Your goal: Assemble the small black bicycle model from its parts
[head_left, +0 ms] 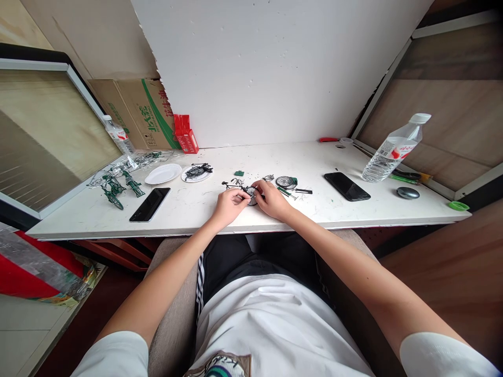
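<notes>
Close to the table's front edge, my left hand (232, 206) and my right hand (271, 200) meet around a small black spoked wheel (251, 195) of a model bicycle. Both hands have their fingers pinched on it, the left at its left side and the right at its upper right. Thin black bicycle parts (231, 184) stick out just behind my left hand. Right of my right hand lies another spoked wheel (286, 181) with a green piece at its edge. A black strip (304, 191) and thin green pieces rest beside it. My fingertips hide part of the held wheel.
Finished-looking green model bicycles (113, 189) stand at the left, by a black phone (150, 204). One white plate (196, 178) bears black parts; another plate (163, 174) is behind. To the right are a second phone (347, 186), a water bottle (396, 149) and a mouse (407, 193).
</notes>
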A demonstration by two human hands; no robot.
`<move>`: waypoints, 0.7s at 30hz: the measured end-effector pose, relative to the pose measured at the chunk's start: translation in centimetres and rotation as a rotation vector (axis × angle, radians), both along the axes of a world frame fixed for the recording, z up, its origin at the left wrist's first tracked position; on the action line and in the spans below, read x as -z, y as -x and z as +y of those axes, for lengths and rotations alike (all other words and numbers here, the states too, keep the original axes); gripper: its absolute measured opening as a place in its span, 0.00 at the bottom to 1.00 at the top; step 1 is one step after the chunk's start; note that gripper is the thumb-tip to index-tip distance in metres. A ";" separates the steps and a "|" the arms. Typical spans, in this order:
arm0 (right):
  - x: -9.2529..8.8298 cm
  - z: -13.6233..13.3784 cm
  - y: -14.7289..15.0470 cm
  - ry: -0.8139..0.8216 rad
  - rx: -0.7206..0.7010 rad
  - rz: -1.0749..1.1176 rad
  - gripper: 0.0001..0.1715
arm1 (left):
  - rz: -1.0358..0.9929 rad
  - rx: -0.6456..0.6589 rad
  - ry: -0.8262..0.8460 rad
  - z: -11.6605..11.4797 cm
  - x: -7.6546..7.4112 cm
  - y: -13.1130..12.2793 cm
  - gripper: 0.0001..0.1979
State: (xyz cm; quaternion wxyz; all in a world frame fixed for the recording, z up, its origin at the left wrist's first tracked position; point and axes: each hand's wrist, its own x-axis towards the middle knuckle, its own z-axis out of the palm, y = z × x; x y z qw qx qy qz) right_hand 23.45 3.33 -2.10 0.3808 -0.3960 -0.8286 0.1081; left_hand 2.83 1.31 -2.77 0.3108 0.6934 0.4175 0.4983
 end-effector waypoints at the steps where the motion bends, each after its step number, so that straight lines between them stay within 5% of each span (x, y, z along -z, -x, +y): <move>1: 0.0 0.0 0.0 0.002 0.002 0.002 0.14 | 0.000 0.000 -0.001 0.0 0.0 0.0 0.03; 21: -0.1 -0.1 0.0 -0.085 0.003 0.001 0.13 | -0.014 -0.008 -0.005 -0.1 -0.2 0.0 0.05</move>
